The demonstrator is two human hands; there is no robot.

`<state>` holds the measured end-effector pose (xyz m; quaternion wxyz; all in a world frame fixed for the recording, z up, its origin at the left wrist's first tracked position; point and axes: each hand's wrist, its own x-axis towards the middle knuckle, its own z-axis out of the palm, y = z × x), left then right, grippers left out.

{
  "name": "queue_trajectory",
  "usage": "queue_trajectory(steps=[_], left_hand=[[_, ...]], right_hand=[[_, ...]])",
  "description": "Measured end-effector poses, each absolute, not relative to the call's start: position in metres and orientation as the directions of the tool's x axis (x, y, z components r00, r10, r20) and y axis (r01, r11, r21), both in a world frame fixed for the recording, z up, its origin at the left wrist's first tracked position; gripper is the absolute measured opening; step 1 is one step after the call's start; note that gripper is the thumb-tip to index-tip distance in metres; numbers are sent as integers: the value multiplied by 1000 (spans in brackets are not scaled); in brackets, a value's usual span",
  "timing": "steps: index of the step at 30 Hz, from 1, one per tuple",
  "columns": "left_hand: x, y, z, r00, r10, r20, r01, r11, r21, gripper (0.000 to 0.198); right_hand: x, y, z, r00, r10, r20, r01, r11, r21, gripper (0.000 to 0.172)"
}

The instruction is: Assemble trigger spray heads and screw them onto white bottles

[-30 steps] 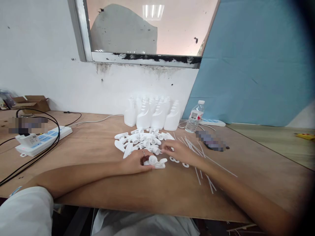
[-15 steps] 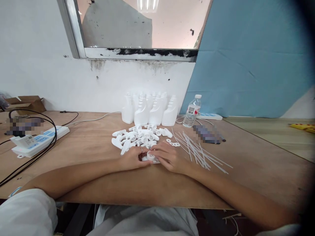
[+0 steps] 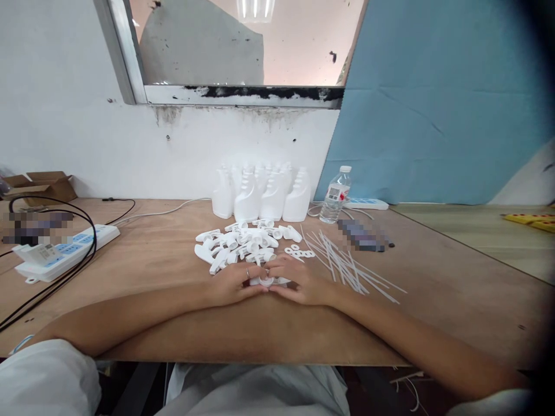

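Note:
Between my two hands, close to the table's front edge, lies a white trigger spray head [image 3: 266, 282], partly covered by fingers. My left hand [image 3: 236, 283], with a ring on one finger, is closed on it from the left. My right hand [image 3: 299, 281] grips it from the right, and the fingertips of both hands meet over it. Just beyond the hands is a pile of white trigger spray heads [image 3: 247, 242]. To the right of the pile lie several small white ring washers [image 3: 300, 252]. Thin white dip tubes [image 3: 347, 263] are spread farther right.
White spray bottles [image 3: 271, 196] without heads stand along the wall. Beside them are a water bottle [image 3: 336, 196] and a blurred dark object [image 3: 362, 235]. A power strip [image 3: 69, 251], black cables and a cardboard box [image 3: 47, 186] occupy the left side.
My right hand's fingers have shifted from the top of the spray head to its right side, the thumb now near my left thumb. More washers show beyond my right hand.

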<state>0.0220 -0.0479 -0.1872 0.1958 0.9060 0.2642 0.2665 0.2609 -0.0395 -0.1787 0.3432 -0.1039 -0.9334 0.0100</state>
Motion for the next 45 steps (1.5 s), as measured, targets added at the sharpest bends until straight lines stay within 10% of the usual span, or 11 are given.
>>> queue_trajectory(steps=[10, 38, 45], left_hand=[[21, -47, -190, 720, 556, 415, 377, -816, 439, 30], [24, -48, -193, 694, 512, 506, 365, -856, 365, 28], [25, -52, -188, 635, 666, 391, 433, -726, 534, 26]], right_hand=[[261, -43, -182, -734, 317, 601, 193, 945, -264, 19], [256, -45, -180, -741, 353, 571, 232, 933, -275, 13], [255, -51, -177, -731, 430, 530, 357, 903, -240, 14]])
